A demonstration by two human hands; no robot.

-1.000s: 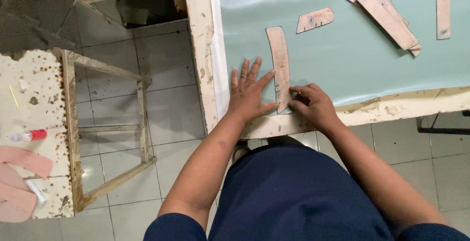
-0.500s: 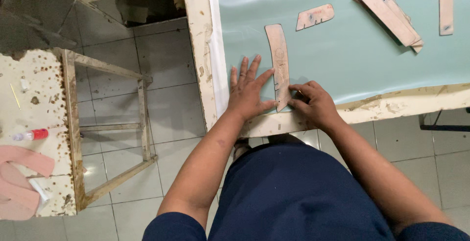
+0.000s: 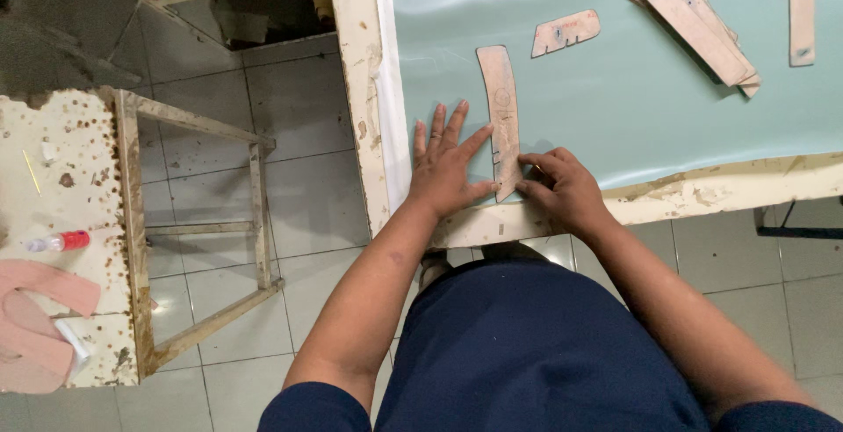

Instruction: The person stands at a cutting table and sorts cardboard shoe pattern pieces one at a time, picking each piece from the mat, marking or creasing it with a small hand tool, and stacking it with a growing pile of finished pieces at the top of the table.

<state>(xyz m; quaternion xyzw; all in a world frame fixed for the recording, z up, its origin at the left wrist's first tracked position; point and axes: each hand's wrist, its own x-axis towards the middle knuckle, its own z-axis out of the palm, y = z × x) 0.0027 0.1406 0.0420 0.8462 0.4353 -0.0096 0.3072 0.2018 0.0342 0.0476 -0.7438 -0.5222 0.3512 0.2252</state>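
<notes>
Head view: nothing has moved; left hand [image 3: 446,171] still flat, fingers spread, right hand [image 3: 562,188] curled, pinning curved template [image 3: 501,107].

Your surface [image 3: 702,193] has a worn, paint-chipped cream rim and carries a pale green sheet [image 3: 615,107] across its top. On that sheet, a curved cardboard template [image 3: 502,116] lies nearest you; beyond it, a short notched piece [image 3: 565,32], stacked strips [image 3: 694,19] and a single strip [image 3: 801,10].
</notes>
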